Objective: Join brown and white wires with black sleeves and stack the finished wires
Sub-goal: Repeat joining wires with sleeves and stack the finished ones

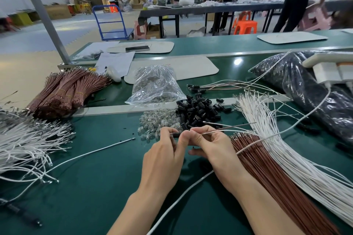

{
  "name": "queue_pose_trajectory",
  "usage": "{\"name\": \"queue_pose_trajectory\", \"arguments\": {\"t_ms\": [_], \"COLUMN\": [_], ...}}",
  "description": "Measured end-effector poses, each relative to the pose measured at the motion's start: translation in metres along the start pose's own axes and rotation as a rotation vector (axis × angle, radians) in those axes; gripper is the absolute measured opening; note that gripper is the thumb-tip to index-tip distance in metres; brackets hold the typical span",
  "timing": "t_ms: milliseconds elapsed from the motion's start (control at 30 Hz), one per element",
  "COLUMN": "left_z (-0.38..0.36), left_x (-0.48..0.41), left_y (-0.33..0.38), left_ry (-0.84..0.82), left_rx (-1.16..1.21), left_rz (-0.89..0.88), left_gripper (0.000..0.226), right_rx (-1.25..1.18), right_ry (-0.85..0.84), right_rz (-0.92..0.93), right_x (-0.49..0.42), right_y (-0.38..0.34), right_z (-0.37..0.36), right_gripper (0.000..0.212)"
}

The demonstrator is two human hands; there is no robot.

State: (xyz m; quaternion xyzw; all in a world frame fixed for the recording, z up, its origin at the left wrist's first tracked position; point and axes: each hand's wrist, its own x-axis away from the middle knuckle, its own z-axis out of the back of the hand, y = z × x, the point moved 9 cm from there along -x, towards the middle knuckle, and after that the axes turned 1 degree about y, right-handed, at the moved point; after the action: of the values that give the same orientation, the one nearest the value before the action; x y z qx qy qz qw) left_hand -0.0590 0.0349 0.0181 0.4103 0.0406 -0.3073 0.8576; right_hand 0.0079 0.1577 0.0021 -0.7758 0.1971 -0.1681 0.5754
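Head view — bulbs (pixel 158 123) beside black sleeves (pixel 198 109).

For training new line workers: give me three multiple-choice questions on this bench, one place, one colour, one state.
1. The black sleeve pile lies: A. beside the clear bulbs B. on the floor C. in a box
2. The banded wire bundles at far left are: A. white B. brown C. blue
3. The left hand is: A. lying flat B. pinching a black sleeve C. lifting a bag
Answers: A, it borders the bulbs; B, reddish-brown insulation; B, fingertips close on it.
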Motion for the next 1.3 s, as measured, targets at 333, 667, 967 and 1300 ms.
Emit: {"name": "queue_pose_trajectory", "arguments": {"t_ms": [333,667,967,1300], "left_z": [0.003,-0.001,-0.008,-0.002], "left_x": [0.0,-0.001,-0.002,0.0], "left_y": [-0.004,-0.003,-0.004,-0.007], "left_ry": [0.055,0.0,-0.062,-0.023], "left_rx": [-0.029,-0.149,-0.237,-0.102], "left_rz": [-0.001,0.014,0.026,0.023], "left_gripper": [0.043,0.051,0.057,0.052], "right_rx": [-0.063,-0.084,-0.119,-0.185], "right_ry": [-0.042,-0.127,-0.139,-0.186], "right_rz": [-0.004,0.016,-0.015,-0.04], "right_x": [-0.001,-0.004,-0.008,-0.005], "right_y": [0.002,0.006,0.013,0.008], "right_z": [-0.004,-0.009,-0.005,-0.014], "right_gripper": [0.012,0.028,0.031,0.032]}}
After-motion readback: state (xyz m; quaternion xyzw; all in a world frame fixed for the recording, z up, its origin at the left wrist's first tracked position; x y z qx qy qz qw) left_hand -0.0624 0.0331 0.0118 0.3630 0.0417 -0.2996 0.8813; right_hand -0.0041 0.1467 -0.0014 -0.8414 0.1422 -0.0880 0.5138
